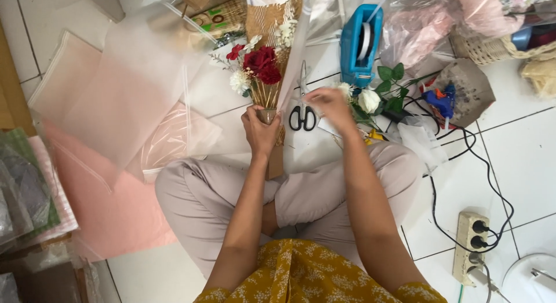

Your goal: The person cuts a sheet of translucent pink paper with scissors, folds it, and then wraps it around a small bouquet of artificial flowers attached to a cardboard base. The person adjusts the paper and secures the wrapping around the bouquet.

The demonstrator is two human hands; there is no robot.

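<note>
The left hand [260, 129] grips the red-and-white bouquet [255, 68] by its stems, best kept upright, while the right hand [330, 103], fingers pinched together at three o'clock near the scissors [302, 109], holds something too small to tell

Left hand [260, 131] fisted, arm outstretched; right hand [330, 105] reaching forward, fingers curled

— Where is the bouquet [259, 71]?

— On the floor [521, 158] ahead of the person's crossed legs, with the left hand [260, 131] closed around its stems. The scissors [302, 109] lie just right of it, and the right hand [331, 103] is beside them.

— And behind those?

— The tape dispenser [360, 45] stands farther back, right of the bouquet. The loose flowers [376, 94] lie in front of it, just right of the right hand.

— Further right?

— The glue gun [439, 100] lies on a paper bag [469, 89], with a basket [492, 48] behind it. The power strip [470, 248] is near the person's right knee.

— On the left?

— Wrapping sheets [116, 106] spread over the floor left of the bouquet.
</note>
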